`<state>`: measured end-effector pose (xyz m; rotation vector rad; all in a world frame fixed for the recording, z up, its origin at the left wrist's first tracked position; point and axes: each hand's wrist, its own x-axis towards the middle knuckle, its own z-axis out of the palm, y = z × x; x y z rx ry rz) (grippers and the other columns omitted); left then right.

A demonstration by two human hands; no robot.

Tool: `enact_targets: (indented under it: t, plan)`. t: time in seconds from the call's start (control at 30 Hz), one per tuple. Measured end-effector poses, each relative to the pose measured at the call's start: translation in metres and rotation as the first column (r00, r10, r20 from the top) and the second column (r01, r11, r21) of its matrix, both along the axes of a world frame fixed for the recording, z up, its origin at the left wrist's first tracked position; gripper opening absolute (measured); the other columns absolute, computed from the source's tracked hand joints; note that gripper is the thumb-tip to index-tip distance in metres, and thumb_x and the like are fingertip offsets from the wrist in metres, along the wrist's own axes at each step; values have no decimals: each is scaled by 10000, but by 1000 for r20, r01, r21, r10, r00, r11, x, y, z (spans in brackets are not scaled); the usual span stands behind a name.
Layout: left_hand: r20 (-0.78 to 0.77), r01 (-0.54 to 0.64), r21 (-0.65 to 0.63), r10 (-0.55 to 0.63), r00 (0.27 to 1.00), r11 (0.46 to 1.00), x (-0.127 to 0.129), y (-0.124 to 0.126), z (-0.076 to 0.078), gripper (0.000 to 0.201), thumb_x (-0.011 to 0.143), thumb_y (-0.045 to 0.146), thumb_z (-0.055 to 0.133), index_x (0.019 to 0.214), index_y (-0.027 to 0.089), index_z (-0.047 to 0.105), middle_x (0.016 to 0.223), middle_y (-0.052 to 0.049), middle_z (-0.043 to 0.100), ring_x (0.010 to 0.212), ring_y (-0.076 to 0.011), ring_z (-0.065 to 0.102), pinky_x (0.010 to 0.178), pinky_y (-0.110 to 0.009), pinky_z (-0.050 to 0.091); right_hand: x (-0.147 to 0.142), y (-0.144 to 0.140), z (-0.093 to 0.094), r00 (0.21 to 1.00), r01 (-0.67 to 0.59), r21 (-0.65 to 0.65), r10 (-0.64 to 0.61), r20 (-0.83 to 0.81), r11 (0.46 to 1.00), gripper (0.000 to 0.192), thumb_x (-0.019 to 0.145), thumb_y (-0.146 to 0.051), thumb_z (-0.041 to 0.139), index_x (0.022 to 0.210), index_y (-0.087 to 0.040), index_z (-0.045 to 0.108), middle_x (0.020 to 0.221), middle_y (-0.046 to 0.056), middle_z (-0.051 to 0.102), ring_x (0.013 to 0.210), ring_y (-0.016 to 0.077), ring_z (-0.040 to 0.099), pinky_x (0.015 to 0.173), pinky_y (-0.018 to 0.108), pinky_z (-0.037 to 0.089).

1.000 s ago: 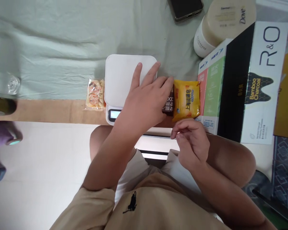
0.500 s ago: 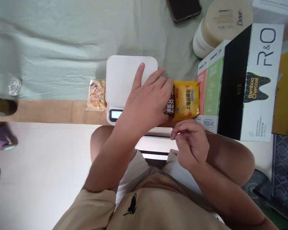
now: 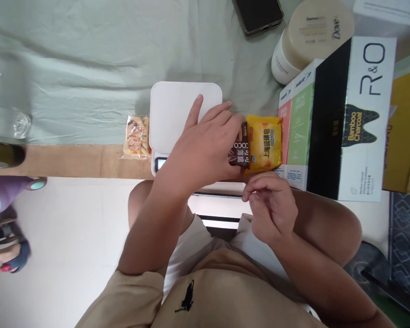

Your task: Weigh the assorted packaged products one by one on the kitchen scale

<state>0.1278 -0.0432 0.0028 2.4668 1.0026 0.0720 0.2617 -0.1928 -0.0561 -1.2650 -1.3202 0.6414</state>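
Observation:
My left hand (image 3: pixel 208 143) reaches over the white kitchen scale (image 3: pixel 172 102), hiding part of its plate and display. Its thumb and index finger are at opposite edges of a brown cocoa crisp packet (image 3: pixel 239 152), closed around it; the other fingers extend over the plate. To the right of that packet, touching or slightly overlapped by it, lies a yellow soap packet (image 3: pixel 264 143). My right hand (image 3: pixel 271 205) is just in front of the table edge, fingers curled and thumb near them; I cannot make out anything held. A clear snack bag (image 3: pixel 136 136) sits left of the scale.
To the right stand a green and pink box (image 3: pixel 300 114), a black and white toothpaste box (image 3: pixel 365 168) and a large pump-type Dove tub (image 3: pixel 283 64). A dark phone (image 3: pixel 259 16) lies at the back. A bottle (image 3: pixel 3 154) is at far left, above another person's foot (image 3: pixel 18 257).
More of the brown packet shows beside my left hand. My right hand keeps its pose. The view shifts slightly, and another person's leg and foot come further into view at left.

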Motion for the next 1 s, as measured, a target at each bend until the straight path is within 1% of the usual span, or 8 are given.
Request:
enact_targets:
  t: [0.27,0.43,0.57,0.67,0.73,0.8,0.9,1.0]
  plan:
    - [48,4,-82,0,999,997,-3,2,3,635,757,394,866,1320,193,654,1384,-150,728,1647,-456,439,1460,-680,119,-1,1,0,1000,12,33,-12,27,999,239,942,-46,580,1082,-219,666,922,5,692,723,117,632,589,268,525]
    - [88,15,-125,-4,996,992,-2,3,5,695,753,370,866,1386,192,640,1445,-141,704,1662,-443,426,1468,-650,146,-2,2,-1,999,18,94,-22,39,995,279,924,-34,585,1107,-227,668,899,16,696,726,144,643,564,296,518]
    - [86,9,-136,2,996,991,-5,4,10,773,759,421,890,1445,190,617,1482,-139,692,1677,-447,400,1476,-633,155,-4,5,-1,998,42,160,-48,34,986,288,919,-37,576,1115,-228,664,871,13,677,702,149,639,545,312,505]
    - [59,-21,-95,26,998,995,-15,5,19,796,786,373,878,1502,205,572,1573,-138,645,1696,-434,371,1475,-630,155,-8,7,-1,998,43,171,-50,36,984,278,928,-42,563,1112,-228,657,871,17,670,707,149,645,535,302,505]
    - [7,-81,-66,82,997,995,-26,7,24,805,809,316,851,1542,217,531,1649,-136,588,1716,-412,336,1478,-620,126,-12,10,-1,998,37,155,-44,44,987,254,935,-52,564,1093,-228,653,871,21,675,721,150,656,548,293,518]
    - [-52,-164,-35,162,985,986,-39,10,25,821,816,259,831,1567,222,503,1689,-131,550,1731,-400,303,1480,-610,98,-16,12,-2,998,27,146,-35,53,989,227,935,-57,566,1065,-224,649,857,18,674,716,144,660,550,279,520]
    - [-86,-236,6,236,968,972,-58,13,19,833,829,220,801,1596,196,478,1690,-137,545,1733,-403,288,1467,-633,99,-22,15,-5,998,10,149,-19,58,989,229,931,-48,561,1050,-223,650,842,13,671,684,132,650,524,260,506]
    - [-22,-239,18,239,971,971,-72,14,11,796,856,274,782,1591,204,481,1672,-114,571,1721,-414,306,1442,-691,111,-26,16,-10,999,2,160,-10,53,987,267,927,-39,573,1080,-236,667,858,13,680,681,140,648,525,281,522]
